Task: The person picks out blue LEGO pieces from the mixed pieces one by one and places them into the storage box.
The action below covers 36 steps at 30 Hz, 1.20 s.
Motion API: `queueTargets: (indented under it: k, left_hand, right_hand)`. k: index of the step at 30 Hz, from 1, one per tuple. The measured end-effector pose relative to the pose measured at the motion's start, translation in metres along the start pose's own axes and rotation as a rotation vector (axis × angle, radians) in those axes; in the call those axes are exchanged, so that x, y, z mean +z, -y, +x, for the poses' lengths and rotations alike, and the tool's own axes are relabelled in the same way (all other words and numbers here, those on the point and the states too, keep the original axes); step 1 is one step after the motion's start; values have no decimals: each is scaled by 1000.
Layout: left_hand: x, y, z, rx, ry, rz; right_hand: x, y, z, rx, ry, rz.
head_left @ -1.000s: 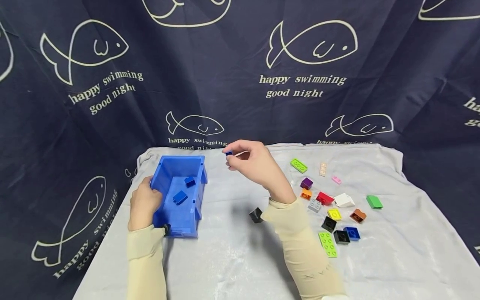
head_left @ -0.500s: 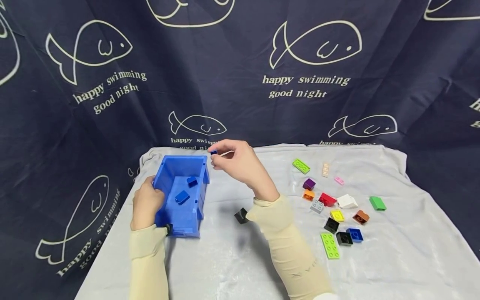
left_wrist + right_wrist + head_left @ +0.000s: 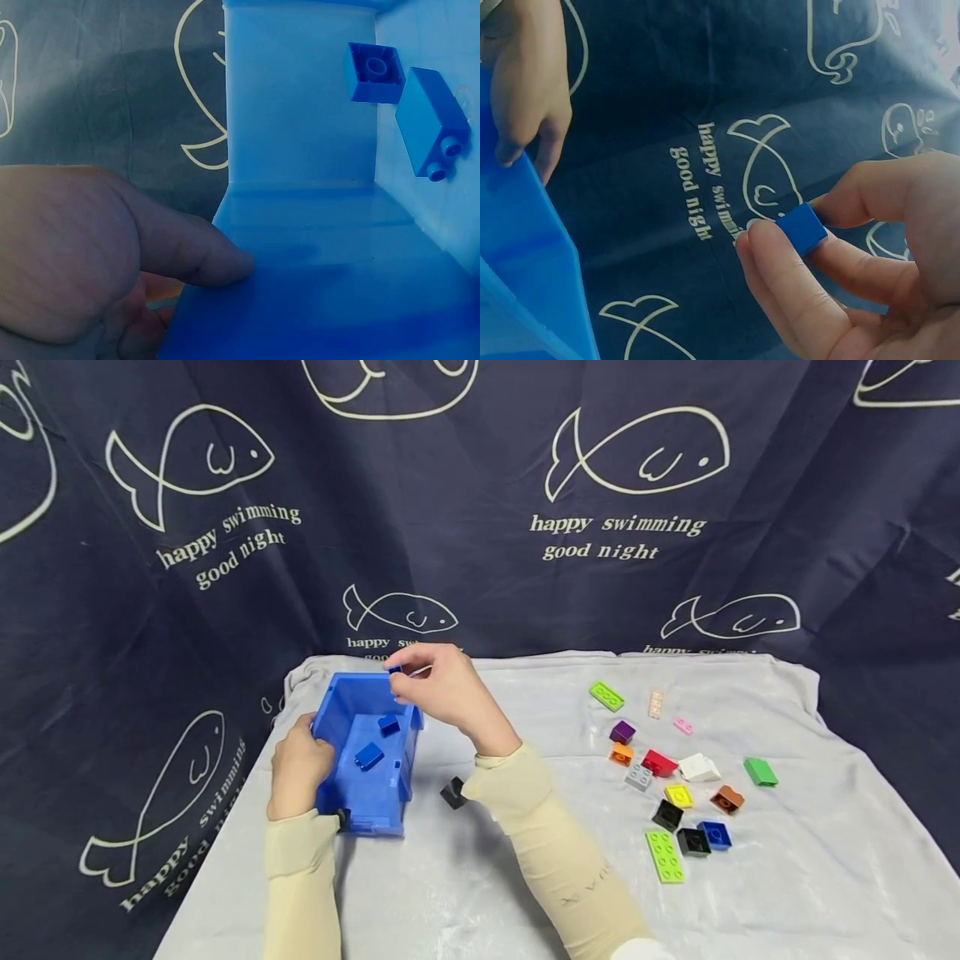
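My left hand [image 3: 302, 768] grips the left wall of a blue plastic bin [image 3: 375, 797], its thumb [image 3: 199, 251] over the rim on the inner side. Between the thumb and fingertips of my right hand [image 3: 446, 689] is a small blue toy brick [image 3: 802, 228]. In the head view that hand overlaps the bin's far right corner, with the brick above rim height. Two other blue bricks lie on the bin floor: a squarish one [image 3: 388, 725] towards the back, and a longer one [image 3: 368, 756] on its side, its studs facing me in the left wrist view.
Loose bricks lie scattered on the white cloth [image 3: 525, 710] at the right, among them a red brick [image 3: 659, 764], a yellow brick [image 3: 679, 796], a lime plate [image 3: 665, 857] and a blue brick [image 3: 715, 835]. A dark curtain [image 3: 480, 510] with fish drawings hangs behind the table.
My right hand has moved left with the blue brick, from beside the bin to its far right corner. My left hand keeps its grip on the bin wall.
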<state>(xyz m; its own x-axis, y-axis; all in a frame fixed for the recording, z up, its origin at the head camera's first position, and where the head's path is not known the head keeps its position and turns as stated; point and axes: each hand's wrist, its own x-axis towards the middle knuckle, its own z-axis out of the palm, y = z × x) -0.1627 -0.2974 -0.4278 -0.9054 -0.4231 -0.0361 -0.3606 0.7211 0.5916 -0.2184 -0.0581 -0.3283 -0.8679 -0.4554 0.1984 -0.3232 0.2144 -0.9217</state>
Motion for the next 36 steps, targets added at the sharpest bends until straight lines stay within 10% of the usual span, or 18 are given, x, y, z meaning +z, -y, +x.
queueTargets:
  k: [20, 36]
  left_hand:
    - [-3, -2, -1, 6, 2, -15]
    - [-4, -1, 3, 0, 2, -1]
  right_hand:
    - [58, -2, 30, -29, 73, -231]
    - [91, -10, 54, 169, 4, -364]
